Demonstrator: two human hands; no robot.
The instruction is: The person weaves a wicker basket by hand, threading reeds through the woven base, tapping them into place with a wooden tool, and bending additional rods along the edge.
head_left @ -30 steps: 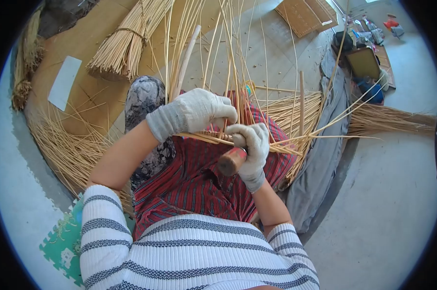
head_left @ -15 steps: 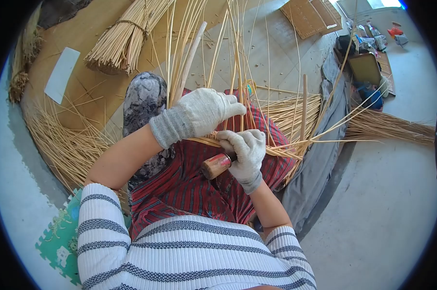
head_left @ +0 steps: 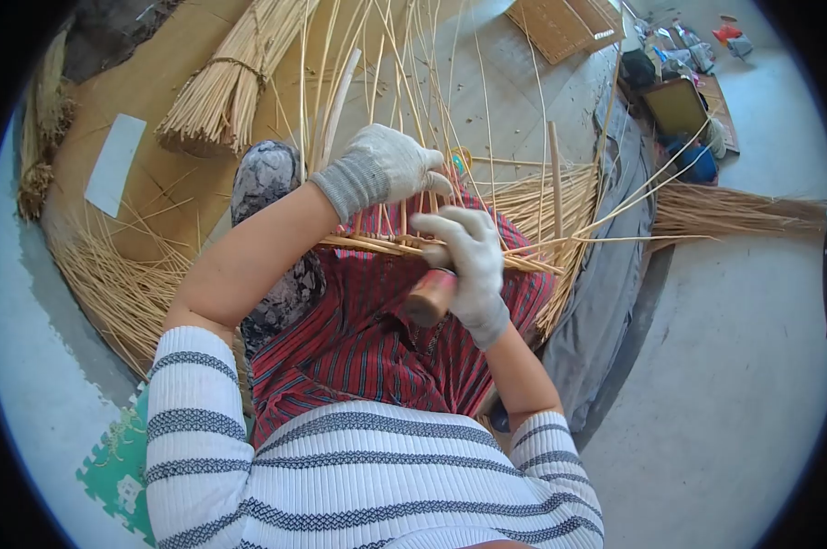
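Note:
Both my hands wear pale knit gloves. My left hand is closed above the woven edge, its fingertips bent around a wicker rod among the upright rods; the grip itself is partly hidden. Just below and to the right, my right hand is wrapped around a tool with a thick wooden handle. The handle's butt points down toward my lap, and the tool's working end is hidden. A woven band of wicker rods lies across my lap, with a thicker stick standing at its left.
A red striped cloth covers my lap. Bundled rods stand far left, loose rods lie left, and more rods lie right. A cardboard box and clutter are at the back. Long rods jut out rightward.
My left hand has shifted slightly right and its fingers have bent downward. My right hand has turned and risen a little, with the wooden handle swinging right. The view has tilted slightly.

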